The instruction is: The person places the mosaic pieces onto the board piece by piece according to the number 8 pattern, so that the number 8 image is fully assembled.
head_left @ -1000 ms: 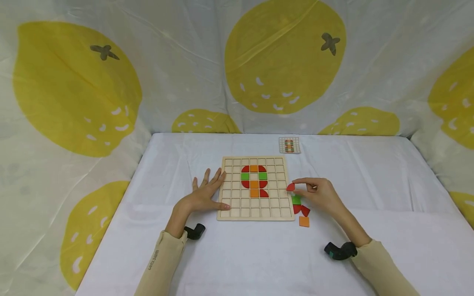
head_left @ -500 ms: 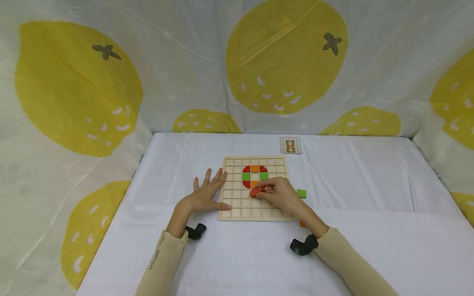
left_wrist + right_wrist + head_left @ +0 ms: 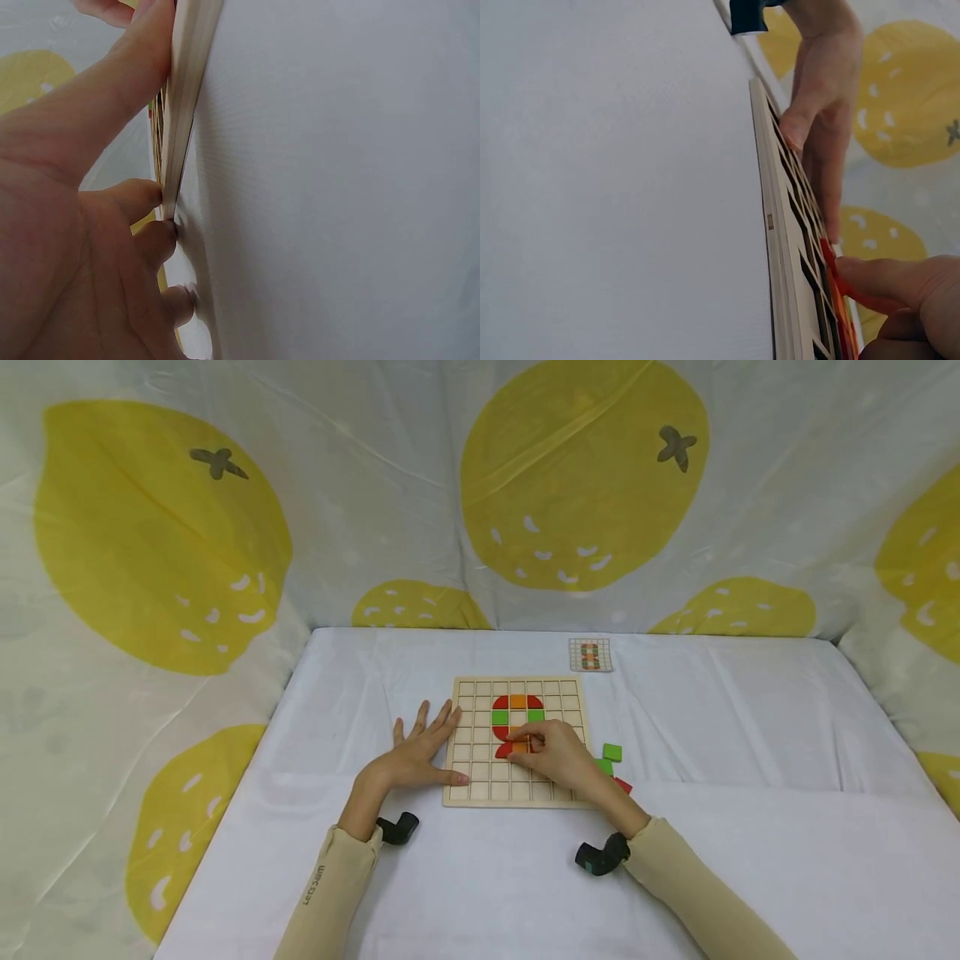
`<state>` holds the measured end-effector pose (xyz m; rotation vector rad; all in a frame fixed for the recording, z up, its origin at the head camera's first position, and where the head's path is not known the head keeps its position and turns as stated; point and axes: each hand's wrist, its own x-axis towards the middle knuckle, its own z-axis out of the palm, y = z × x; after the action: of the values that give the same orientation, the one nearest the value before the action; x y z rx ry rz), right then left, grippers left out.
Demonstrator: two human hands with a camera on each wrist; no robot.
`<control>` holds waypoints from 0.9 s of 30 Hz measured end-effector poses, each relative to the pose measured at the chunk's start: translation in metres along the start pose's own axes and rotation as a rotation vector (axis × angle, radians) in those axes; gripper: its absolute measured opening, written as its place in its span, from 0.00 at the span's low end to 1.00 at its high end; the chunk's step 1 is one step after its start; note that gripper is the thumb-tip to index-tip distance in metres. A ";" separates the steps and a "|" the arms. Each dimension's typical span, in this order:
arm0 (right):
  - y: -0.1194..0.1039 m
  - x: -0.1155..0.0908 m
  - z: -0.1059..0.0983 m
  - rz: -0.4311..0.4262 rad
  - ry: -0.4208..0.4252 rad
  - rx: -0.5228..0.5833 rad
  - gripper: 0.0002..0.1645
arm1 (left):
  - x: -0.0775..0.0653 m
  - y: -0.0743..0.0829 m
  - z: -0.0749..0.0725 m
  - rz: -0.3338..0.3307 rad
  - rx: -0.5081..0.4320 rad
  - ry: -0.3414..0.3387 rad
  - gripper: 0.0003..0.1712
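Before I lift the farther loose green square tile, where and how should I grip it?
I would pinch the farther green square tile by its left and right edges, coming from above on the right. It lies flat; its right side looks free, a gap separates it from the wooden grid board, but the nearer green square tile may crowd its near edge.

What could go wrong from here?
The right hand, fingertips at the red piece, might leave it crooked or nudge the adjoining orange tile. Its wrist could brush the loose green tile nearby. The wooden board might slide if the left hand, resting on its edge, shifted.
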<state>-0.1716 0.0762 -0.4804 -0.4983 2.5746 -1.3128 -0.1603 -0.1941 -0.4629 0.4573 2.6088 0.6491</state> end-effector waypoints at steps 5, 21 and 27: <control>0.001 0.001 0.001 -0.028 -0.008 -0.021 0.12 | 0.001 0.001 -0.001 0.004 0.007 -0.002 0.68; -0.001 0.000 0.006 -0.036 0.000 -0.065 0.13 | 0.001 0.000 -0.001 -0.001 0.000 -0.003 0.68; 0.000 -0.003 0.002 -0.021 -0.001 -0.057 0.13 | -0.001 0.000 0.000 -0.001 -0.024 0.000 0.68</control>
<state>-0.1685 0.0760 -0.4814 -0.5371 2.6192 -1.2489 -0.1596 -0.1941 -0.4629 0.4485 2.5975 0.6797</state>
